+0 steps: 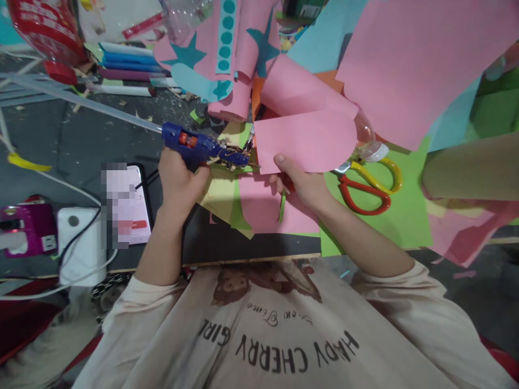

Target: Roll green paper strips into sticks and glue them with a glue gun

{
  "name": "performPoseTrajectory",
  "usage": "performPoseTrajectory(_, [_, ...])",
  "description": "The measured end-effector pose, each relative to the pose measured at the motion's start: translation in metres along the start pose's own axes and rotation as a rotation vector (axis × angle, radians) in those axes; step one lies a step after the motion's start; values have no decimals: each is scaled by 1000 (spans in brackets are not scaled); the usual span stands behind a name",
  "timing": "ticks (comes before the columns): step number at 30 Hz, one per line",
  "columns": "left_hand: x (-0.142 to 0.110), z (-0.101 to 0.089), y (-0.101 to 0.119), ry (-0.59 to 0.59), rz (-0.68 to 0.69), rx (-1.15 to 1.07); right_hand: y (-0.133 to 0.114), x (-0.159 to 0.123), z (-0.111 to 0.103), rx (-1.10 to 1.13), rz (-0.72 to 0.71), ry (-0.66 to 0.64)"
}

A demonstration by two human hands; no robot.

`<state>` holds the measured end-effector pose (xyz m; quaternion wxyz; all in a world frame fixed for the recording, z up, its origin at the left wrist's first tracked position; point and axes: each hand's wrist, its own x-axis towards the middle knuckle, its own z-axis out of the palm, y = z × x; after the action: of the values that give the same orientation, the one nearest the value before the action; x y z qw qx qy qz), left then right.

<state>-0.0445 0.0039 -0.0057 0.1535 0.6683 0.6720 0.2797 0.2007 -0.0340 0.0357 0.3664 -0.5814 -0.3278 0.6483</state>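
Note:
My left hand [180, 181] is wrapped round a blue glue gun [194, 146] with a long clear glue stick in its back end. Bits of debris cling to the gun's front, and its nozzle points right at the corner of a pink paper piece [308, 140]. That piece has one rounded end. My right hand [298, 183] pinches its lower edge, thumb on top. Beneath it lies another rounded pink paper piece [259, 208] on green and yellow sheets. Scissors [365, 186] with one red and one yellow handle rest right of my right hand.
A phone [138, 205] and a white power bank [81, 246] with cables lie at the left. Pink paper rolls [306, 89] with teal stars stand behind. Markers [133, 62] and a red-labelled bottle [48, 32] sit back left; a cardboard tube [470, 167] is at right.

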Motion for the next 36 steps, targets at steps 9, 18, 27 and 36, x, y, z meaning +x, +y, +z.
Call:
performPoseTrajectory(9, [0, -3, 7, -4, -35, 34, -3, -1, 5, 56, -31, -23])
performPoseTrajectory(18, [-1, -9, 13, 45, -1, 59, 1, -1, 3, 76, -27, -33])
performPoseTrajectory(27, [0, -6, 6, 110, 37, 89, 1, -2, 4, 71, 1, -43])
performPoseTrajectory(36, [0, -8, 2, 121, 46, 30, 7, -2, 4, 145, -10, -51])
